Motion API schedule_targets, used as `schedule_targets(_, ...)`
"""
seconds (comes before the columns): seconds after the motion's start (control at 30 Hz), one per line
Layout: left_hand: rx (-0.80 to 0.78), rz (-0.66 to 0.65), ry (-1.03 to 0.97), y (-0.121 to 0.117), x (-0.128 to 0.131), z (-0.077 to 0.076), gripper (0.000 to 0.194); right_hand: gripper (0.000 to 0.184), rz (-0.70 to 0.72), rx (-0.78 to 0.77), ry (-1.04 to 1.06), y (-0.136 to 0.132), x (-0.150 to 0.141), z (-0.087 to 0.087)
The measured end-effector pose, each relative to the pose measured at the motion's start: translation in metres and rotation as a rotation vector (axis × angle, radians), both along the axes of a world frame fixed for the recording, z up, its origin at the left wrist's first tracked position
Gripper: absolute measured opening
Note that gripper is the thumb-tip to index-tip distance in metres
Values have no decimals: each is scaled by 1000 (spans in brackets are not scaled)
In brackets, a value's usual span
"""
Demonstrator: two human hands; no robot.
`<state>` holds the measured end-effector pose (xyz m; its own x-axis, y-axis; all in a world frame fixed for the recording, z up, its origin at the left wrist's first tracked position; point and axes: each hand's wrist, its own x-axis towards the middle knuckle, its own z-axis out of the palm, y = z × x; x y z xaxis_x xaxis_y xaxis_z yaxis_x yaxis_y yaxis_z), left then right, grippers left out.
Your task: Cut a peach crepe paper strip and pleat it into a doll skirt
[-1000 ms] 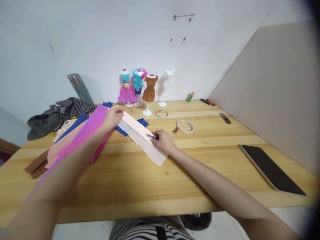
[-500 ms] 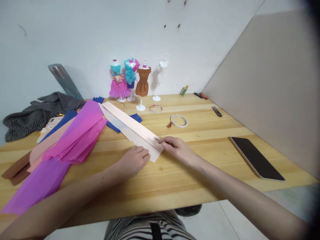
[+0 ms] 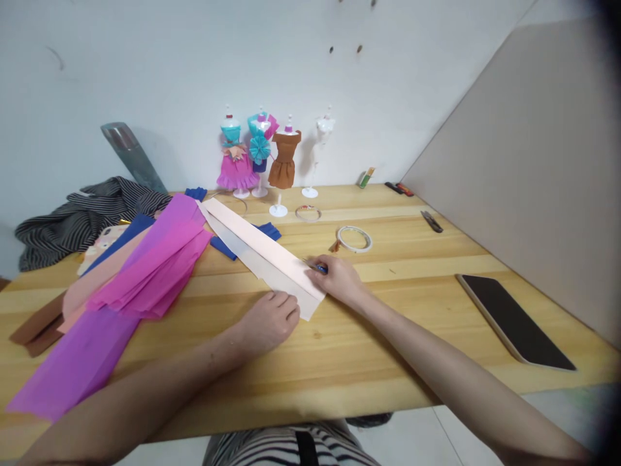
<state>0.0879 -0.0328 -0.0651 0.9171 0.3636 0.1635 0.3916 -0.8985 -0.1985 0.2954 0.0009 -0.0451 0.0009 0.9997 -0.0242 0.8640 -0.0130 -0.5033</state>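
One pale strip (image 3: 264, 243) — left hand (image 3: 272, 319), right hand (image 3: 338, 279) on it — four mannequins (image 3: 284, 160).

Behind one long, folded pale-pink paper strip (image 3: 264, 244): four small white-based mannequins (image 3: 285, 160); rightward, one flat black-topped tablet (image 3: 514, 318).

Illumination is moderately bright, cool and diffuse; its source cannot be determined. The wall (image 3: 194, 65) reads evenly pale, the side panel (image 3: 533, 168) at right duller. A soft shadow falls left of the white dress form (image 3: 325, 128), upper centre; another darkens the tabletop (image 3: 412, 285) beneath the right forearm (image 3: 431, 356). Detail is soft at the small tool (image 3: 321, 267), frame centre. Wide-angle stretch affects the sides; blurred black vignetting covers the right border.
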Motion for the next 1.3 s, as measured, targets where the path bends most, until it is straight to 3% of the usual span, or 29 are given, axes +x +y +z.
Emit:
schedule_targets(0.2, -13, 7, 2, 1, 0, -1, 14, 15, 31, -4, 81, 15, 7, -9)
schedule_targets(0.53, -40, 16, 17, 0, -1, 0, 16, 18, -21, 52, 146, 14, 13, -6)
schedule_targets(0.77, -76, 70, -160, 1, -2, -8, 21, 14, 60, 3, 179, 15, 13, -8)
schedule_targets(1.1, -129, 82, -129, 2, -3, -8, 17, 36, 143, 14, 259, -19, 24, 11)
schedule_targets(1.3, -141, 81, -137, 2, -2, -8, 15, 28, 94, 52, 97, -11, 17, 10)
